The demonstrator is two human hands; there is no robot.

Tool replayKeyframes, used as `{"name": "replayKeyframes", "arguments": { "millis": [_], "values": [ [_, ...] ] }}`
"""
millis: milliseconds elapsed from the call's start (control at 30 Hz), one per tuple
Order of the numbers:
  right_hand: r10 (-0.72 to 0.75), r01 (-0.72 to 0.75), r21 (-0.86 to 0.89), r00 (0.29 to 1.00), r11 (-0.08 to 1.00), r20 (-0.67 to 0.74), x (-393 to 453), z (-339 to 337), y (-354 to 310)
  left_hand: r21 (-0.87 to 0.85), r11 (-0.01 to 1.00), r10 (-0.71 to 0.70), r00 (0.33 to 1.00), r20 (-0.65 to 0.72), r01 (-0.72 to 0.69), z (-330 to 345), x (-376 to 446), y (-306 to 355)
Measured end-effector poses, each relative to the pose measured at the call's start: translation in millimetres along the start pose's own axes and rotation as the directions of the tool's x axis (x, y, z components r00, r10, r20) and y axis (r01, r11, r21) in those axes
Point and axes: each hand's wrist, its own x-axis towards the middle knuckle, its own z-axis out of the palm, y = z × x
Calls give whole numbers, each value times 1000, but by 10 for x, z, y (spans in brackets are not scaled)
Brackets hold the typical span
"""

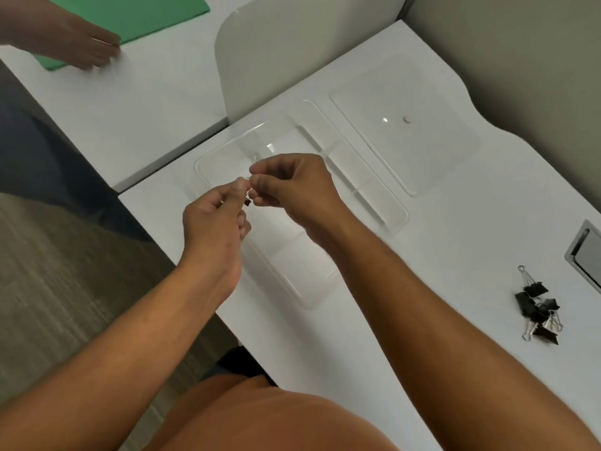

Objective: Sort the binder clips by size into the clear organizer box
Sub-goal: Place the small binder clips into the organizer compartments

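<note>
At the centre of the frame both hands met above the clear organizer box (302, 292), which lay flat on the white counter (439, 242). The left hand (213, 222) and the right hand (292, 187) had their fingertips drawn together on one very small binder clip (247, 201): a dark body showed just below the touching fingertips and a thin wire loop just above it. Both hands pinched it, though which part each one held was too small to tell.

The clip hung directly over the box's compartments, so the drop lay straight below the hands, not off to either side. Its long axis looked roughly upright, wire loop uppermost and dark body lowest. The compartments appeared empty, as far as the clear plastic allowed a judgement, and the box's lid (403, 125) lay flat just beyond it toward the upper right.

The pile of binder clips (538, 307) sat well apart at the right edge of the frame, its clips tangled together, black bodies and wire loops mixed. It lay on the right hand's side, so that hand was plainly the nearer one for the following pick, while the left sat closer to the box's left-hand compartments.

In the upper left another person's hand (81, 43) rested on a green folder (140, 14).
</note>
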Motion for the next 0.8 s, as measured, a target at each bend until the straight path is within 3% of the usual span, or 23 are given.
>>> {"name": "replayKeyframes", "arguments": {
  "millis": [133,233,333,433,500,567,633,700,800],
  "values": [
    [148,-175,247,981,953,127,139,8,-32,-169,982,-86,996,28,89,192,146,102],
    [69,-73,272,997,960,23,201,-52,-15,-171,982,-75,997,28,79,200,187,219],
    [-59,71,64,984,995,-170,150,-132,31,-113,993,-43,999,25,45,8,268,270],
    [-196,128,-308,960,943,-201,73,-186,135,0,999,34,988,148,-34,-170,358,309],
    [-235,165,-609,971,776,-36,24,-148,261,129,985,88,974,210,-117,-222,401,321],
    [-161,205,-816,977,541,138,13,-54,390,285,926,173,951,258,-246,-211,452,311],
    [-73,218,-882,976,417,207,56,61,500,439,824,225,917,329,-359,-143,499,308],
    [45,159,-904,980,397,192,95,165,547,532,738,239,898,369,-415,-61,519,312],
    [31,126,-920,988,372,148,133,241,599,524,753,225,904,364,-398,44,539,322]
  ]
}}
